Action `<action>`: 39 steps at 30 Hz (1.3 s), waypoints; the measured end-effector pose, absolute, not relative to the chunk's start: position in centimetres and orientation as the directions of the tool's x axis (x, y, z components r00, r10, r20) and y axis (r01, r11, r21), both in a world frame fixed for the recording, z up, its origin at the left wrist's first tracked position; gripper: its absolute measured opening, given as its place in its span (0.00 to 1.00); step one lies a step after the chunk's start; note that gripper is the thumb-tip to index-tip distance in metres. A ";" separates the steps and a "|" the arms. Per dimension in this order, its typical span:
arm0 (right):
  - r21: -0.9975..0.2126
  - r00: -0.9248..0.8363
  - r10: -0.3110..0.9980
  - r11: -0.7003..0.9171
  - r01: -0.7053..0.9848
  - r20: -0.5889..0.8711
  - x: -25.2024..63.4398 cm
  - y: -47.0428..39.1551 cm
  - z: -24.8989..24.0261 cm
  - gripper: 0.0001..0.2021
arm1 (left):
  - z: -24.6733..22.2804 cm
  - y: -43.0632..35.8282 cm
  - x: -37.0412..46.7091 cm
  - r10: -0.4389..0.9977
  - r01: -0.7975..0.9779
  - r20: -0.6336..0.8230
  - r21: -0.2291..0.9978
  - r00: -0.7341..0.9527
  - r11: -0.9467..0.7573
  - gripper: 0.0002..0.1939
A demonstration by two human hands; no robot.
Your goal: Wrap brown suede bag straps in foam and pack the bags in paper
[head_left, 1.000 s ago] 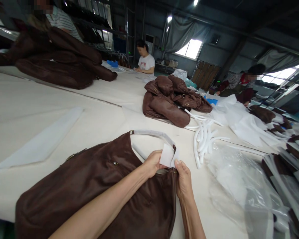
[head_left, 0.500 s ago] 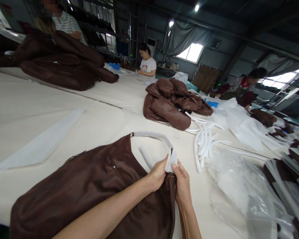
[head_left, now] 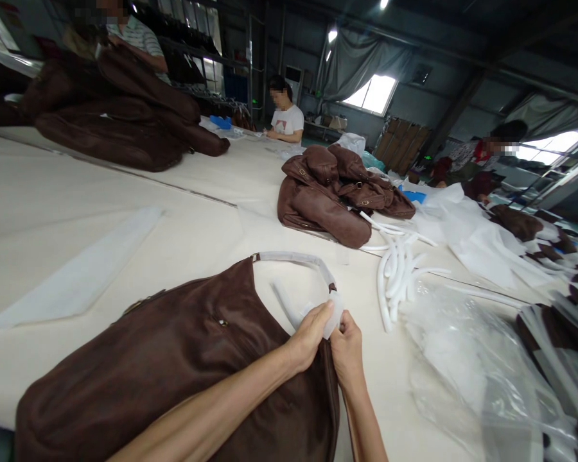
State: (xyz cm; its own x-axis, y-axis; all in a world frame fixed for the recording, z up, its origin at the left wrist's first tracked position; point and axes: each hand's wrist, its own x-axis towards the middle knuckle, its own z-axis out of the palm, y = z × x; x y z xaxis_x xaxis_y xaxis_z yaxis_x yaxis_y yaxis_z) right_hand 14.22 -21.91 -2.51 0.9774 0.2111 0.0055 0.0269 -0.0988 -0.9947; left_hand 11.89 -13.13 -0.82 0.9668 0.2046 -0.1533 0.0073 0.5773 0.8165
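Observation:
A dark brown leather handbag lies on its side on the pale table in front of me. Its looped strap is covered in white wrapping along most of its length. At the strap's near end, a small piece of white wrapping sheet is folded around the strap by the bag's corner. My left hand pinches that sheet from the left, its arm crossing over the bag. My right hand grips it from the right with bent fingers. The strap end beneath is hidden by hands and sheet.
More brown bags are heaped beyond, with another pile at far left. White foam tubes and clear plastic bags lie to the right. A white sheet lies at left. Co-workers stand across the room, one a person in a white shirt.
Both hands have turned the white sheet further around the strap end; its raised flap now lies folded closer. A brown patch of strap now shows above it. The view has shifted slightly.

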 end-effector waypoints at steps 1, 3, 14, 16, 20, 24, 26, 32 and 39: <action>-0.991 0.978 0.208 -0.125 0.047 0.020 14.1 -21.8 -2.4 0.06 | -0.8 -13.2 11.9 0.223 -0.011 -0.140 0.824 0.965 0.566 0.25; -0.982 0.979 0.199 -0.171 0.077 0.042 13.7 -21.6 -2.3 0.06 | -0.9 -13.3 11.9 0.258 -0.025 -0.145 0.830 0.955 0.558 0.23; -0.995 0.915 0.404 -0.094 0.024 -0.016 12.4 -23.1 -0.5 0.10 | 0.1 -13.3 11.6 0.293 0.060 -0.272 0.818 0.917 0.572 0.30; -0.997 0.915 0.398 -0.056 -0.045 -0.064 12.5 -24.2 0.2 0.13 | 0.2 -13.3 11.6 0.288 0.074 -0.292 0.808 0.912 0.584 0.30; -0.993 0.997 0.067 -0.111 0.031 0.024 13.4 -25.2 0.9 0.16 | -0.1 -13.3 11.7 0.258 0.116 -0.316 0.807 0.913 0.580 0.29; -0.989 0.995 0.084 -0.130 0.067 0.056 14.7 -24.0 0.8 0.15 | -0.3 -13.3 11.8 0.275 0.046 -0.200 0.876 0.940 0.481 0.27; -0.999 0.990 0.144 -0.054 -0.004 -0.012 15.2 -23.1 0.8 0.16 | -0.1 -13.2 11.7 0.297 0.020 -0.161 0.904 0.941 0.427 0.26; -0.992 0.954 0.299 -0.118 0.033 -0.004 15.9 -23.0 1.5 0.11 | 0.2 -13.2 11.5 0.259 0.082 -0.198 0.913 0.945 0.399 0.26; -0.989 0.912 0.407 -0.150 0.005 -0.057 18.0 -24.4 1.8 0.11 | 0.5 -13.2 11.1 0.154 0.112 -0.211 0.868 0.965 0.485 0.20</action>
State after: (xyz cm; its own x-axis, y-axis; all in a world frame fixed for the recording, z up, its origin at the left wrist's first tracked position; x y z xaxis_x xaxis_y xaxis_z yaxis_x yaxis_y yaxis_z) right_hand 18.01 -24.41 1.84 0.9115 0.4073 -0.0570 0.0050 -0.1496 -0.9887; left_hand 11.08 -13.18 0.49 0.9654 0.1538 -0.2108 0.1123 0.4846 0.8675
